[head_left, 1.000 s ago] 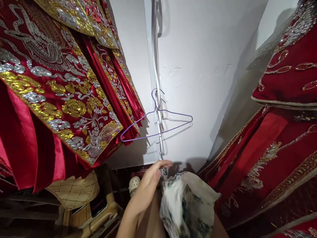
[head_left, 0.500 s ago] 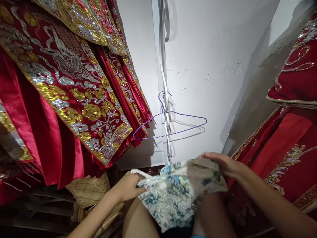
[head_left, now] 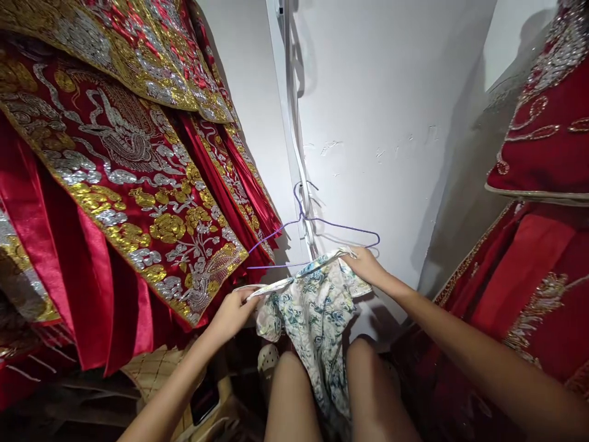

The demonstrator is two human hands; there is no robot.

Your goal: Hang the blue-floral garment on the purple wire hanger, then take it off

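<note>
Far left, beyond the left fingers, a red sequin-embroidered skirt (head_left: 138, 202) hangs. The left hand (head_left: 235, 314) has its fingers pinching one end of the white upper edge of a floral-print garment (head_left: 317, 313). Below and right of these fingers shows a pale perforated clog (head_left: 267, 358). Above and between the two sets of fingers, a purple wire hanger (head_left: 301, 216) hangs at a white upright (head_left: 291, 110), its lower bar partly hidden by the cloth. The garment, bunched lower down half a second ago, is now raised, its edge drawn out from hand to hand and its body falling between the knees; the spread edge appears well controlled. The right hand (head_left: 368, 269) grips the opposite end. Right of its fingers hangs a red beaded garment (head_left: 543, 239).
</note>
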